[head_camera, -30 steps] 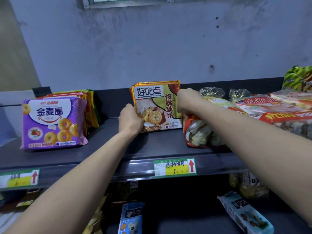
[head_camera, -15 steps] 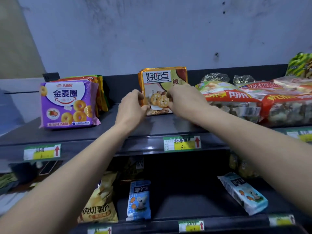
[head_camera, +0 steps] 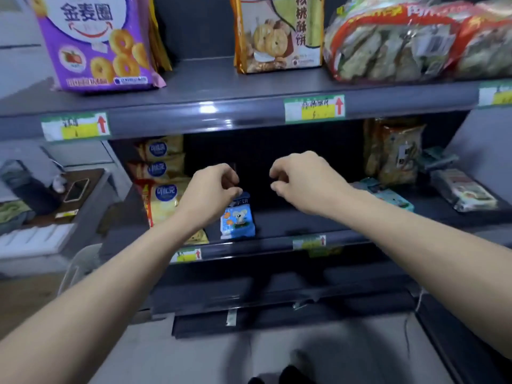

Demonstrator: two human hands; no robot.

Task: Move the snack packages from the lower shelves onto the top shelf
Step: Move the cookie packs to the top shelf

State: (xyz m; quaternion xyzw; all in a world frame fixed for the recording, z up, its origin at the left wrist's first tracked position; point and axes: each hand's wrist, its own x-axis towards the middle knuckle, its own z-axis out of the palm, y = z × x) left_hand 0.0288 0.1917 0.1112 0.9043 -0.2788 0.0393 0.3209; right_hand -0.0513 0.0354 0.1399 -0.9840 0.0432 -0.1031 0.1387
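Both arms reach into the lower shelf (head_camera: 277, 224). Left grip (head_camera: 213, 189) and right grip (head_camera: 300, 181) hang near each other, loosely curled, grasping nothing. A small blue packet (head_camera: 238, 217) stands upright near the shelf's front lip, just below my left fingers and partly hidden by them; I cannot tell whether they touch its top. Yellow bags (head_camera: 163, 195) are stacked to its left, and a teal packet (head_camera: 388, 196) lies flat to the right. The top shelf (head_camera: 199, 77) shows a bare strip between the purple biscuit pack (head_camera: 94, 42) and the walnut biscuit pack (head_camera: 277, 31). Judgement: the blue packet is light and film-wrapped, so slick and easily crushed, with contents likely brittle. Best taken by both side edges or pinched at the top seam, with little squeeze.
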